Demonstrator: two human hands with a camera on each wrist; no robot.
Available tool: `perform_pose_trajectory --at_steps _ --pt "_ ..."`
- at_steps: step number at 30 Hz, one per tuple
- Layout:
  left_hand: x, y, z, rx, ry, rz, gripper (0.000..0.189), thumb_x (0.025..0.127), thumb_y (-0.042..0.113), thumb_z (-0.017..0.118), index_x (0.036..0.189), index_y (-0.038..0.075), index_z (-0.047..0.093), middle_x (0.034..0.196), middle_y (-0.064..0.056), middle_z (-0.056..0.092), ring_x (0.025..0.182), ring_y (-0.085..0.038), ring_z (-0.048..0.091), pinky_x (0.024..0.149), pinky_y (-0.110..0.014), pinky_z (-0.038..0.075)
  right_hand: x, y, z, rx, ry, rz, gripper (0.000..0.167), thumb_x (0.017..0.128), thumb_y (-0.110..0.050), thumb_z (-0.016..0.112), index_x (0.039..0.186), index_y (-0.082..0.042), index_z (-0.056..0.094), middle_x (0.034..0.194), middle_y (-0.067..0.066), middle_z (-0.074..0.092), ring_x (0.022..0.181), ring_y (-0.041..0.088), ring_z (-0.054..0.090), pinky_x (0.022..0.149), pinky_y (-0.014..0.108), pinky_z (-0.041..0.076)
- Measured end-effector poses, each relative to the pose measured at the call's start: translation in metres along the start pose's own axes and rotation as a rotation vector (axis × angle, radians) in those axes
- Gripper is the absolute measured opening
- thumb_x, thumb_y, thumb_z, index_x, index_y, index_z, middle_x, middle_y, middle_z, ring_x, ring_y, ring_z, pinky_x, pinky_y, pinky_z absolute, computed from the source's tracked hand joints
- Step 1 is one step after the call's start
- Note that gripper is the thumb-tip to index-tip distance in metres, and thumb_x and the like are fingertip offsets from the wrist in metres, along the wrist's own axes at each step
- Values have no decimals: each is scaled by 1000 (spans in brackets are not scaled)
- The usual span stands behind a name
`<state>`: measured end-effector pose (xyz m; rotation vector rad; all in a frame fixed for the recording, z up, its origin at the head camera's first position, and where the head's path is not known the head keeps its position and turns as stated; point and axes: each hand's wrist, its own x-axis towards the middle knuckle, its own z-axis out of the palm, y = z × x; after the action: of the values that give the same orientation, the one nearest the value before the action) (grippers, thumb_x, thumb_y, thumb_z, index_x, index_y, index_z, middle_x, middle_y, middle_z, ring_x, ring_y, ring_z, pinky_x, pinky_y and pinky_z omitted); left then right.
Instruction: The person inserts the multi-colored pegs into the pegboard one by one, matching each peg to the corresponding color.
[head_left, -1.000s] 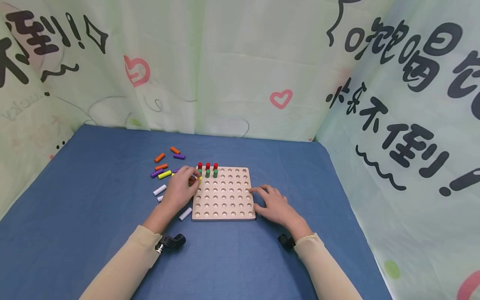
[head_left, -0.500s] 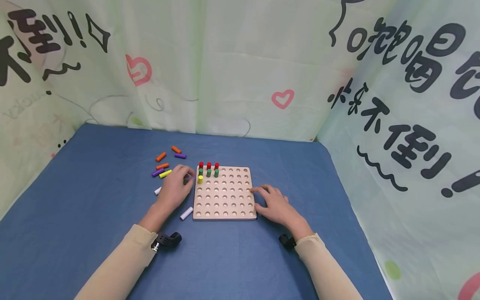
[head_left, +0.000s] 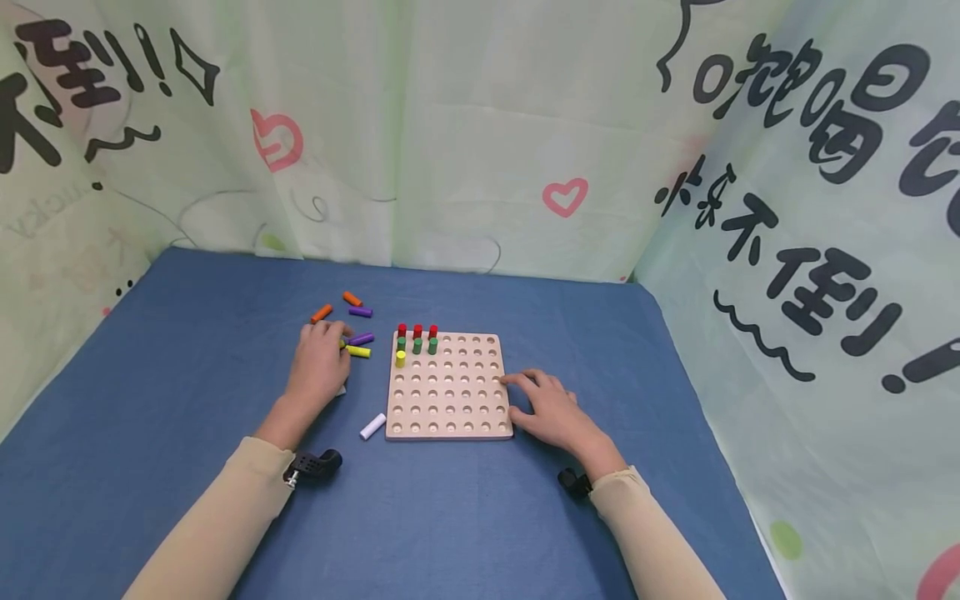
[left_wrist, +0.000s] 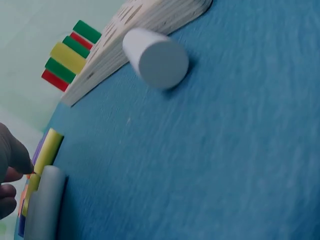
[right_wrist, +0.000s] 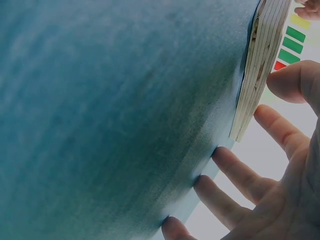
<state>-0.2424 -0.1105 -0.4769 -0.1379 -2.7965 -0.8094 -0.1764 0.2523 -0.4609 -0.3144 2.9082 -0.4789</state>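
Note:
My left hand point(head_left: 318, 362) reaches over loose pegs left of the wooden pegboard point(head_left: 465, 400). In the left wrist view a fingertip touches a yellow peg point(left_wrist: 31, 192) beside a white peg point(left_wrist: 47, 205); whether the hand pinches it is unclear. Another yellow peg point(head_left: 358, 352) and a purple peg point(head_left: 362, 339) lie just right of the hand. My right hand point(head_left: 553, 408) rests at the board's right edge with spread fingers, holding nothing. Upright at the board's far left are red pegs point(head_left: 417, 331), green pegs point(head_left: 417, 346) and one yellow peg point(head_left: 401, 359).
An orange peg point(head_left: 322, 313), a second orange peg point(head_left: 352, 298) and a purple peg point(head_left: 361, 312) lie beyond the left hand. One white peg point(head_left: 372, 427) is near the board's front left corner. Blue cloth point(head_left: 465, 517) covers the table, with printed curtains point(head_left: 465, 150) around it.
My left hand has left the upright yellow peg in the board's third row and moved left to the loose pegs. The right hand stays at the board's edge.

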Motion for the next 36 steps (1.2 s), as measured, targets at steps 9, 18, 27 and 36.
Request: perform_pose_trajectory --at_steps 9,18,27,36 --pt "4 -6 -4 100 -131 -44 28 96 -2 58 124 -2 64 126 -27 61 115 -44 51 101 -54 46 -1 -1 -1 -1 5 -1 49 100 -33 60 149 -30 53 155 15 44 143 44 40 104 72 34" --pt "1 -7 -9 169 -152 -35 29 89 -8 61 115 3 68 117 -22 67 101 -41 59 88 -53 50 0 -2 -1 -1 1 0 49 100 -34 60 149 -30 53 155 15 44 143 44 40 104 72 34" --pt "-4 3 -10 123 -119 -29 25 93 -7 59 113 5 69 127 -22 62 110 -42 59 82 -56 56 1 -3 -2 -8 -2 2 49 100 -32 59 149 -29 53 155 16 44 142 45 40 104 72 34" --pt "-8 15 -9 64 -43 21 20 95 -6 57 107 5 68 116 -20 65 103 -38 62 79 -55 56 0 -2 -1 -8 5 2 50 100 -33 59 149 -30 52 155 15 44 143 44 40 103 72 34"
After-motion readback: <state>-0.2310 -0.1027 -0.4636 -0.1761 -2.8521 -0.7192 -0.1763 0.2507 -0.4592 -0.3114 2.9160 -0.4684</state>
